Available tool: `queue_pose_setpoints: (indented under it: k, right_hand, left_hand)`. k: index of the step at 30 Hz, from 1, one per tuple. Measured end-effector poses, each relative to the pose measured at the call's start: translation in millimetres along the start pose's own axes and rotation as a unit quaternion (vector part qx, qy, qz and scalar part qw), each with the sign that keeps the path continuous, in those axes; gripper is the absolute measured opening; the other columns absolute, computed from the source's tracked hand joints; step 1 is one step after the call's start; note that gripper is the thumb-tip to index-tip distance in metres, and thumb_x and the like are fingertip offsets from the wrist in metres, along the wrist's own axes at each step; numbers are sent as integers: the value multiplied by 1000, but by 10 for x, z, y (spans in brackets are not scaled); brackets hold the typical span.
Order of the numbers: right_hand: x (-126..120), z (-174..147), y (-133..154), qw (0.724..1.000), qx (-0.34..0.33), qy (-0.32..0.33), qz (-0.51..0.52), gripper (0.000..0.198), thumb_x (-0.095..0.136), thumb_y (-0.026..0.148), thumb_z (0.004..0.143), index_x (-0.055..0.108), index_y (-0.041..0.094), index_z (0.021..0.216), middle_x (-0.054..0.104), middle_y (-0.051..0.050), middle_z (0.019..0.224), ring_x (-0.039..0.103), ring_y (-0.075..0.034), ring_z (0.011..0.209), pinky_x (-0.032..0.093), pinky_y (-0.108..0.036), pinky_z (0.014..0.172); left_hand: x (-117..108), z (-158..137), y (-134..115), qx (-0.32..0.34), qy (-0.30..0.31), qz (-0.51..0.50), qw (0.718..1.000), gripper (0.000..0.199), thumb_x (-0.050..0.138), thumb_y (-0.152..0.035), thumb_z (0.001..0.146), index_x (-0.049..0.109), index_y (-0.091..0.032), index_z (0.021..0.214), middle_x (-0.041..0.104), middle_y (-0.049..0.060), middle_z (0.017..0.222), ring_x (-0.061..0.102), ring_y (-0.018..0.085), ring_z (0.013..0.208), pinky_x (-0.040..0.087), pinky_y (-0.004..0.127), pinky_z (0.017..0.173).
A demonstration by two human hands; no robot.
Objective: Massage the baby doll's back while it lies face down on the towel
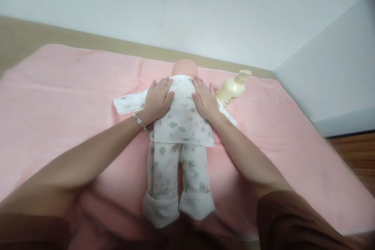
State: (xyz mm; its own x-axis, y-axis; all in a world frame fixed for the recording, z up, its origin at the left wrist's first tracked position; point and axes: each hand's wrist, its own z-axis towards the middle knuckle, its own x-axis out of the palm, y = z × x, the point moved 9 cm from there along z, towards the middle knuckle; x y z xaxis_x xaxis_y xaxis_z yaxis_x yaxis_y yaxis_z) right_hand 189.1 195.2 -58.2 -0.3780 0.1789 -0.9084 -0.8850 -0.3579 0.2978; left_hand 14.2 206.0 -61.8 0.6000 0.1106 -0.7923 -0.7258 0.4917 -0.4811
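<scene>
Doll (181, 134) lies on pink cloth (73, 101); we rest left hand (158, 99) and right hand (206, 100), spread flat, against its shirt (182, 111).

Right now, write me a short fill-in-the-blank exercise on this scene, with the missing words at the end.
1. Of the doll's top and trousers, the left hand and right hand both rest on the ____.
2. The bracelet is worn just behind the ____ hand.
3. The pump bottle is nearer to the ____ hand.
4. The color of the cloth beneath the doll is ____.

Missing words: top; left; right; pink.
</scene>
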Motion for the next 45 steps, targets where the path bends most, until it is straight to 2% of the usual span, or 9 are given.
queue_pose_setpoints:
  k: [6,12,18,21,26,30,33,39,45]
  right_hand:
    - [33,-295,-170,1000,-3,-13,-26,76,14,57,106,25,10,165,23,-16,174,20,-30,164,25,-57,133]
    - [88,-512,-194,998,-18,-1,-52,74,15,51,107,24,5,165,20,-19,174,14,-29,165,20,-56,135]
    - [-183,-766,9,993,-46,91,-64,63,41,36,101,43,10,158,34,-16,169,27,-36,161,30,-63,131]
    - [-334,-793,274,992,-86,87,-28,60,45,33,99,48,12,156,38,-14,168,32,-33,160,31,-58,133]
    - [-163,-599,562,995,-84,30,38,58,38,28,100,48,15,156,36,-13,169,27,-29,162,24,-61,134]
    - [-75,-442,758,990,-122,-18,65,54,35,23,98,61,18,145,44,-9,165,32,-26,160,23,-59,135]
    - [-78,-318,822,990,-120,-16,69,53,39,21,95,63,15,143,49,-10,161,38,-27,157,23,-58,135]
    - [-88,104,676,996,-52,-15,73,56,46,23,94,61,8,145,45,-14,163,38,-28,157,23,-49,136]
    - [-123,339,419,992,-6,-34,125,51,43,24,95,65,17,140,52,-7,160,42,-23,155,30,-47,133]
  left_hand:
    - [-12,-114,124,2,12,43,999,68,24,-46,103,38,-13,160,37,14,170,30,32,161,19,54,134]
    - [-110,-245,227,-19,19,61,998,70,27,-46,100,41,-10,159,35,15,170,29,38,160,21,58,132]
    - [-392,-524,146,-69,4,-84,994,63,41,-44,96,53,-14,150,53,11,159,47,29,151,37,50,130]
    - [-424,-552,-71,-74,15,-120,990,61,43,-41,96,55,-16,149,52,9,161,48,27,151,37,48,131]
    - [-288,-304,-362,-35,23,-121,992,62,42,-37,96,53,-10,150,45,12,165,38,26,158,27,47,136]
    - [-281,-71,-341,-7,-28,-155,987,56,44,-32,94,58,-12,145,51,12,161,43,23,154,31,45,134]
    - [-299,22,-209,-46,-54,-206,976,51,47,-28,90,65,-12,136,62,13,150,56,24,143,41,44,129]
    - [-260,84,-187,-79,-95,-250,960,40,45,-22,86,74,-18,114,77,6,126,69,21,122,52,40,117]
    - [-126,192,-175,-92,-79,-186,975,54,44,-22,85,65,-12,134,65,12,146,59,25,139,42,44,127]
